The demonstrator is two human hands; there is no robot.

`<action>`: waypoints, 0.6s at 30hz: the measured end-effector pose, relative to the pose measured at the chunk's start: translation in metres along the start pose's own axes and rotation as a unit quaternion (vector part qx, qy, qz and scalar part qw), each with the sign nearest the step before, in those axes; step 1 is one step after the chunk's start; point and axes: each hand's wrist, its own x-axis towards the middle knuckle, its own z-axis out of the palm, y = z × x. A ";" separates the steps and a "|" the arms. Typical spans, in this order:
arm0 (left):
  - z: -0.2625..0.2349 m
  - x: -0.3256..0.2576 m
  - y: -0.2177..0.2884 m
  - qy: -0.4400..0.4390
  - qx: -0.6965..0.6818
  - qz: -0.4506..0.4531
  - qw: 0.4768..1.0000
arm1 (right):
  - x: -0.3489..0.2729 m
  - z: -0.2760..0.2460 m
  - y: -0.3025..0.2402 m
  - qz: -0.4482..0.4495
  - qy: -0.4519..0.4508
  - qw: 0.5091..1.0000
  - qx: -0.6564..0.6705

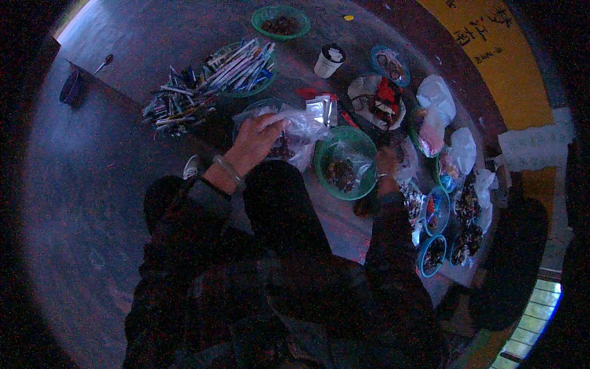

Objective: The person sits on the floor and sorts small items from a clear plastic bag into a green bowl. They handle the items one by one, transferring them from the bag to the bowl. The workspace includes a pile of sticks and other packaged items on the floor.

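With its fingers bent and pressed together, my left hand (pixel 253 144) grips the edge of a clear plastic bag (pixel 301 130). Small dark pieces show under the bag, too dim to name. A bangle circles the left wrist. Beside the bag stands a green plastic basket (pixel 321 175) with small brownish pieces and a piece of clear film in it. My right hand (pixel 387 165) is at that basket's right rim, dim and smeared, so its fingers cannot be made out. Flat silver and red packets (pixel 321 109) lie just beyond the bag.
Many pen-like sticks (pixel 178 101) are heaped at the left, more in a green basket (pixel 270 80). Farther off are another green basket (pixel 254 23) and a white cup (pixel 329 63). Small baskets (pixel 424 270) and plastic bags (pixel 437 98) crowd the right side. A dark container (pixel 71 87) sits far left.
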 end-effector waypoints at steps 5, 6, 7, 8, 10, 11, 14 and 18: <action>0.016 -0.009 -0.010 0.019 -0.025 -0.015 0.999 | -0.037 0.031 0.020 -0.150 -0.170 0.974 -0.026; 0.015 -0.012 -0.010 0.021 -0.024 -0.021 0.999 | -0.054 0.032 -0.004 -0.124 -0.221 0.965 -0.072; 0.006 -0.011 -0.004 -0.008 -0.097 -0.123 0.988 | -0.071 0.026 -0.045 -0.100 -0.271 0.950 -0.117; -0.006 0.003 0.009 -0.034 -0.178 -0.213 0.960 | -0.084 0.019 -0.065 -0.069 -0.311 0.933 -0.166; -0.011 0.017 0.016 -0.047 -0.264 -0.298 0.916 | -0.095 0.028 -0.058 -0.099 -0.287 0.916 -0.263; -0.011 0.017 0.017 -0.032 -0.268 -0.302 0.914 | -0.099 0.032 -0.058 -0.117 -0.277 0.902 -0.309; -0.015 0.011 0.016 -0.014 -0.240 -0.272 0.932 | -0.102 0.038 -0.061 -0.195 -0.303 0.890 -0.281; -0.014 0.025 0.022 0.003 -0.274 -0.233 0.933 | -0.098 0.057 -0.008 -0.261 -0.104 0.914 -0.292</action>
